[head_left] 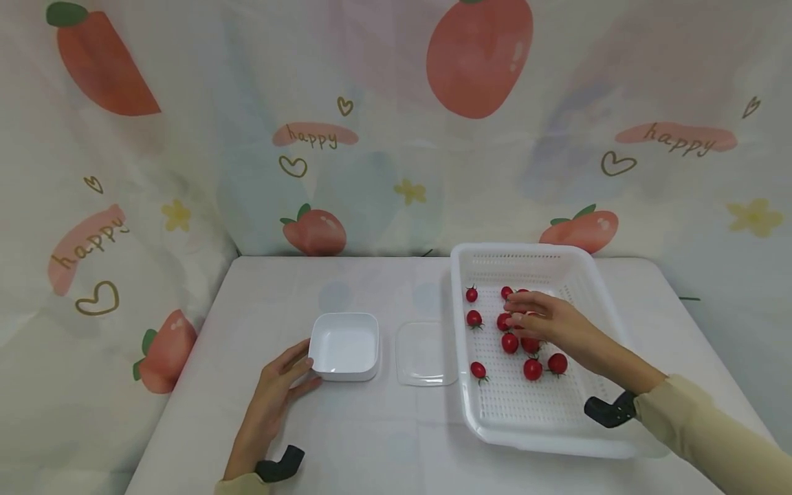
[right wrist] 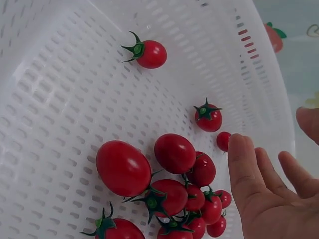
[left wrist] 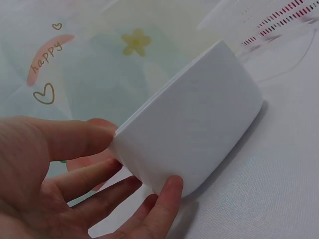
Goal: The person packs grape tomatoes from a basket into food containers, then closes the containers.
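A small square white box [head_left: 344,344] stands on the table, its inside bare. My left hand [head_left: 281,385] rests against its left side, fingers spread and fairly straight. The thumb tip of that hand [left wrist: 79,194] touches the box's upper edge in the left wrist view, a fingertip lower on the wall. My right hand [head_left: 551,320] hovers inside a large white perforated basket [head_left: 532,430], over cherry tomatoes [head_left: 533,369]. In the right wrist view its fingers [right wrist: 244,169] are extended and hold nothing, with the red tomatoes [right wrist: 123,168] and their green stems beside them.
Between box and basket lies a clear plastic lid [head_left: 423,354], flat on the white-covered table [head_left: 371,440]. A printed cloth [head_left: 383,89] hangs behind and at the sides. Dark wrist mounts [head_left: 609,411] sit at the sleeve ends.
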The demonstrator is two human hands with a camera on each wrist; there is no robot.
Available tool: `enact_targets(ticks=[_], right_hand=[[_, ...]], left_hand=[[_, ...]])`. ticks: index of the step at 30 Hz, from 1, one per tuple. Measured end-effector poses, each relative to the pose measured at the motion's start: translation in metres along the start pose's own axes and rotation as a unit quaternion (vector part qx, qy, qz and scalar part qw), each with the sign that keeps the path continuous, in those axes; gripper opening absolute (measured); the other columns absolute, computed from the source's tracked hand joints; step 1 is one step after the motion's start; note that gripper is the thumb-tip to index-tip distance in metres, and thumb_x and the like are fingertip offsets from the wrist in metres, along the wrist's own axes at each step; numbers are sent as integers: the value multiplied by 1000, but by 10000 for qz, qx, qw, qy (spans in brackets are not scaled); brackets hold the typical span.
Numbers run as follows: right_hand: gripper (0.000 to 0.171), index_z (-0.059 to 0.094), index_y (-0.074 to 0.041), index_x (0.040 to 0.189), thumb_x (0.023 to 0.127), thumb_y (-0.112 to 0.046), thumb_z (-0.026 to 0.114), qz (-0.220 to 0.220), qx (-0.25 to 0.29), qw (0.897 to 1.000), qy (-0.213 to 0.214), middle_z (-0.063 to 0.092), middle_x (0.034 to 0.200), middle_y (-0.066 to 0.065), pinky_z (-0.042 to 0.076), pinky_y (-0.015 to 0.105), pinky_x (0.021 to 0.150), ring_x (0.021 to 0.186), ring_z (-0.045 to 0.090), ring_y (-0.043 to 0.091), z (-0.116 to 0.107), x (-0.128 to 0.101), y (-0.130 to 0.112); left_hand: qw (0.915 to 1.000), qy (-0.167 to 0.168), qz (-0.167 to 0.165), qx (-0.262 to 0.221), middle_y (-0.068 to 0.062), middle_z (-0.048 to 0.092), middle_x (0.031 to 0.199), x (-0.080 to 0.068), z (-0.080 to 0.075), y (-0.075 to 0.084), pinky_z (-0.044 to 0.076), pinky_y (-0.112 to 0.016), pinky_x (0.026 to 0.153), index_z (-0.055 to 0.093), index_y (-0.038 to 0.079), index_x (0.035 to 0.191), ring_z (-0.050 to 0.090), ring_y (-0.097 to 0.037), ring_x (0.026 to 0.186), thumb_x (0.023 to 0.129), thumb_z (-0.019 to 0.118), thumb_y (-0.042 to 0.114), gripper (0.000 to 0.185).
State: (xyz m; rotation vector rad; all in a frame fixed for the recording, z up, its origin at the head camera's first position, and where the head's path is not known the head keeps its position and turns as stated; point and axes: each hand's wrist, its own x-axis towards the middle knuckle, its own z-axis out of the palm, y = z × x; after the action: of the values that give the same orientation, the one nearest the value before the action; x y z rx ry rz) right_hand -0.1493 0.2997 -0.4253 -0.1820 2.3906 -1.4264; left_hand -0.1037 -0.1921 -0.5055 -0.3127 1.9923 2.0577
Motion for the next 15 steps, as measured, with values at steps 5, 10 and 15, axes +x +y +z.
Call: enact_targets(ticks=[5, 10, 15], right_hand=[[72, 32, -3, 160, 103, -32, 65, 66, -28, 9999, 112, 44, 159, 27, 49, 61, 110, 127, 66, 42, 5, 8, -2], [74, 34, -2, 159, 101, -33, 67, 85, -154, 9994, 302, 46, 157, 27, 53, 60, 108, 127, 66, 42, 12, 16, 0], [71, 35, 0, 158, 102, -31, 67, 158, -280, 9989, 347, 49, 154, 28, 56, 56, 107, 126, 66, 41, 20, 26, 2]], left_hand=[[9999, 124, 72, -5, -14, 39, 166, 0, 1, -4, 58, -41, 107, 45, 8, 156, 50, -39, 145, 104, 63, 19, 56], [9996, 244, 117, 73, -14, 41, 165, 0, 4, -6, 58, -41, 105, 47, 9, 155, 52, -40, 144, 104, 63, 19, 54], [9992, 318, 192, 128, -15, 43, 164, -1, 7, -7, 59, -41, 105, 48, 9, 154, 52, -39, 144, 104, 62, 18, 53]])
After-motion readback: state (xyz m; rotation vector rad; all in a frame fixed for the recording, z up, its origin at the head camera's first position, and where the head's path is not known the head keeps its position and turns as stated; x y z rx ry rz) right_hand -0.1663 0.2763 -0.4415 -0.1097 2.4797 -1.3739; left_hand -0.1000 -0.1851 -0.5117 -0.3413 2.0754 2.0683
